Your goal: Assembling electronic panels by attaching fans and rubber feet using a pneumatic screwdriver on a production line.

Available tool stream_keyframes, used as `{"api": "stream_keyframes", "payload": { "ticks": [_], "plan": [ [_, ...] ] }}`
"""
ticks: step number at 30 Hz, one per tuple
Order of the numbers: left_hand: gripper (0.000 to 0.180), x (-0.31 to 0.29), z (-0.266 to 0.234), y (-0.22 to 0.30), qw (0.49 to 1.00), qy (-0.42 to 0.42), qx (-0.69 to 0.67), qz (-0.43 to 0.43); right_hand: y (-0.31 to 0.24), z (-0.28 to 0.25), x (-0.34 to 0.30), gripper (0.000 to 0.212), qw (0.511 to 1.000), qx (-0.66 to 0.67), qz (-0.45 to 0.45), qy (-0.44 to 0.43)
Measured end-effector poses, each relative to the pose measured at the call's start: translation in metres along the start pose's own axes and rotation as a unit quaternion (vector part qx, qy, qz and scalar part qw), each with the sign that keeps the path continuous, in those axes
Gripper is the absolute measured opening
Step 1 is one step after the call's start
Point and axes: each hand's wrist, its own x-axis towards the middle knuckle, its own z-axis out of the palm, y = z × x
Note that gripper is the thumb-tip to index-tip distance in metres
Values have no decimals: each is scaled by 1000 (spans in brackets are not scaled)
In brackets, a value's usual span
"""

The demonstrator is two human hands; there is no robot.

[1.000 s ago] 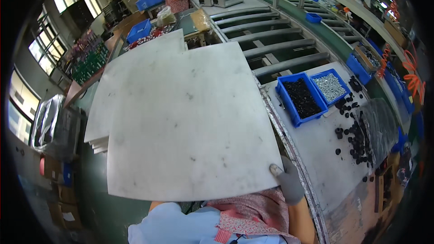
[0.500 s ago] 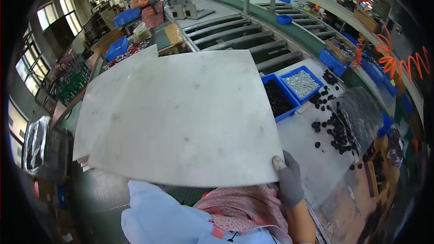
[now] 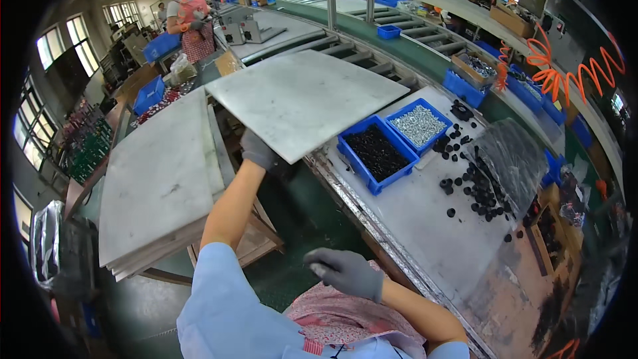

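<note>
A flat white board (image 3: 309,96) with grey smudges lies tilted across the near end of the roller conveyor, its near corner jutting over the gap beside the bench. My left hand (image 3: 258,151), in a grey glove, is closed on the board's near left edge; its fingers are partly hidden under the board. My right hand (image 3: 345,274), also gloved in grey, hovers in front of my apron with nothing in it, its fingers loosely bent and apart from the thumb. To the left, a stack of similar white boards (image 3: 159,176) rests on a wooden support.
On the bench (image 3: 425,233) stand a blue bin of black parts (image 3: 377,153) and a blue bin of silvery parts (image 3: 419,125). Loose black pieces (image 3: 482,189) lie beside a clear plastic bag (image 3: 512,159). Orange coiled hoses (image 3: 551,70) hang at right. A co-worker (image 3: 189,16) stands at far left.
The board has moved away from me, off the stack side and onto the conveyor end. My right hand has let go of it and come left. My left arm and hand now show.
</note>
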Motion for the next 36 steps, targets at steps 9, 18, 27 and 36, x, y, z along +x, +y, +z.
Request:
{"api": "stream_keyframes", "payload": {
  "ticks": [9, 18, 27, 36],
  "plan": [
    [71, 21, -30, -33, 836, 174, 519, 43, 36, -43, -73, 23, 952, 62, 181, 238],
    [71, 81, -26, -91, 361, 74, 929, 29, 101, -40, -122, 16, 828, -48, 187, 526],
    [65, 144, -40, -51, 295, 33, 955, -10, 107, -38, -112, 21, 803, -222, 161, 529],
    [53, 196, -75, -36, 284, 19, 958, -19, 94, -37, -109, 19, 792, -258, 212, 512]
  ]
}}
